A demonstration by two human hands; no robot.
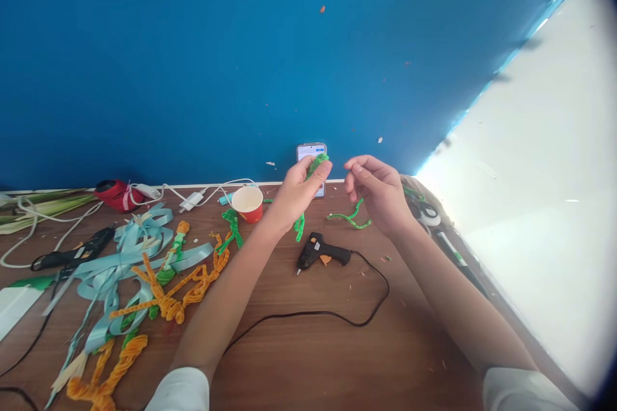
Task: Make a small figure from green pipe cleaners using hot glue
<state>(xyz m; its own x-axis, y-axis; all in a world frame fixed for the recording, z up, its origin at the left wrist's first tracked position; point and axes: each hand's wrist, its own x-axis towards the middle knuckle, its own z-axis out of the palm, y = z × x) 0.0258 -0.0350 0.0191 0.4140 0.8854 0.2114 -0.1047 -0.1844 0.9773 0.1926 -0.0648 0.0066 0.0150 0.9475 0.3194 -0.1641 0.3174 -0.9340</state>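
My left hand [301,196] is closed around a green pipe cleaner piece [320,159]; its bunched top shows above the thumb and a green end hangs below the palm. Just to the right, my right hand [378,192] has its thumb and fingertips drawn together; whatever may be between them is too small to see. A phone [311,148] leans on the wall behind my left hand and is partly covered by it. Beneath the hands lie a loose green pipe cleaner [354,217] and a black glue gun [322,250], its nozzle pointing left.
A red paper cup [249,205] stands left of my left hand. Orange pipe cleaner pieces [168,302] and pale blue ribbon [139,237] lie tangled at left, near another black tool [81,250]. The glue gun's cord [308,313] crosses the table. A blue wall [241,64] rises behind.
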